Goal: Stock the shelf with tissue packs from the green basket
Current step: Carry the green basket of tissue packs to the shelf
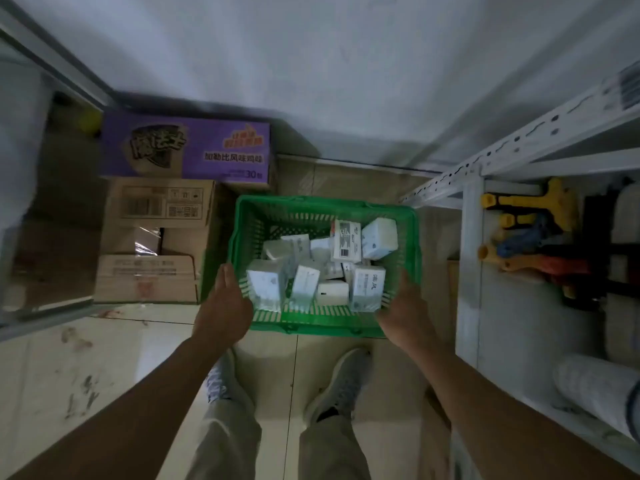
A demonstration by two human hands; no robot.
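- On the tiled floor just ahead of my shoes [341, 382]: green basket [325, 209], slotted plastic walls, open top facing up.
- Contents: tissue packs [268, 285], small white rectangular blocks in a loose heap. Some stand on end, some lean or lie flat, and no two point the same way. One near the back shows a printed label with a barcode.
- Basket orientation: its long axis appears to run left to right across my view, with a long side nearest me.
- Left hand [223, 306] is against the near left corner, and right hand [403, 313] against the near right corner. Both touch the basket; the fingers are hidden by wall and rim, so I cannot tell whether they grip or only press.
- Shelf [471, 271]: white metal, just right of the basket. It holds yellow-handled tools [530, 216] and a white roll [595, 386].
- Left of the basket, close beside it: cardboard boxes [156, 209], with a purple carton [187, 147] behind them.
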